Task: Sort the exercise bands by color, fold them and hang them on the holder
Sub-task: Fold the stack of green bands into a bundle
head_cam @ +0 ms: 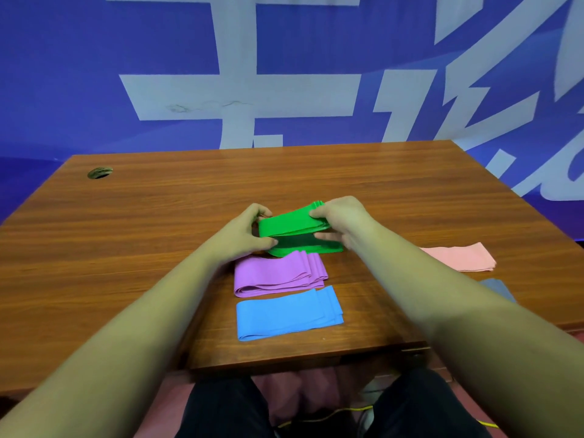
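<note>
While both my hands grip the folded green rubber exercise band [294, 221] over the middle of the brown wood-grain tabletop [126, 232], its upper layers are lifted and the lower layers rest on the wood. Left hand [243, 233] pinches the band's left end, thumb under, fingers on top. Right hand [339, 218] pinches the right end, fingers over the upper fold. Just nearer me lies a folded purple rubber band [278, 275], flat; then a folded blue rubber band [287, 314], flat, close beside it. Folded pink rubber band [461, 256] lies to the right, partly behind my right forearm. Grey band piece [496, 287] shows near the right edge, mostly hidden. Round cable hole [100, 172] at far left corner.
</note>
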